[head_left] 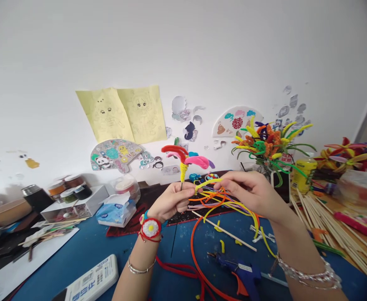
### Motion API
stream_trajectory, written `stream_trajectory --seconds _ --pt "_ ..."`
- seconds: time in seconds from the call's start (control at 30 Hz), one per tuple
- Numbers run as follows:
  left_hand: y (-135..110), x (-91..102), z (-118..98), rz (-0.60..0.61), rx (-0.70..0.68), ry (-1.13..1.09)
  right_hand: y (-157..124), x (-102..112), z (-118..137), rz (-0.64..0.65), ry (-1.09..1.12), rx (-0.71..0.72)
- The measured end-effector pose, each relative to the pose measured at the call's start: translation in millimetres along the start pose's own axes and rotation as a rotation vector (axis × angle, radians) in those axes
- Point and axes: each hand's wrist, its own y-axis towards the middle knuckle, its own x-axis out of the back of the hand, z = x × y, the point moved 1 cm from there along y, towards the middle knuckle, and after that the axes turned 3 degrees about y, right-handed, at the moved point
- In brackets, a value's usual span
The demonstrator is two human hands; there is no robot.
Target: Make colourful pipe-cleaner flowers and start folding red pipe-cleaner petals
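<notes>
My left hand is closed around the thin dark stem of a pipe cleaner flower. The flower stands upright above the fingers, with red, pink and purple petals over a yellow-wrapped base. Between my hands runs a yellow pipe cleaner, its left end by my left thumb and forefinger. My right hand pinches its other end. The stem comes out below my left hand and points down to the blue table. Behind and under the hands lies a tangle of loose yellow and orange pipe cleaners.
A blue glue gun lies in front on the blue table. Wooden sticks are piled at right, below a pipe cleaner bouquet. Left are a tissue pack, a white box and paint jars.
</notes>
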Motion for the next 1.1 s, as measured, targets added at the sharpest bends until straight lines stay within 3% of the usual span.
stream_trajectory --seconds 0.17,0.47,0.63,0.83,1.1 --pt "5 2.1 5 0.023 0.018 -0.024 -1 -1 -2 -0.022 0.001 -0.017" --pt "3 12.5 12 0.230 0.008 -0.098 0 1 -10 -0.096 0.013 -0.059" --pt "4 9.7 6 0.161 -0.003 -0.110 0 2 -13 -0.124 -0.021 -0.048" --pt "8 8.5 3 -0.116 0.029 0.212 -1 2 -6 -0.082 -0.195 -0.013" --pt "-2 -2.2 -8 0.024 0.120 0.565 -8 16 -3 0.078 -0.415 0.140"
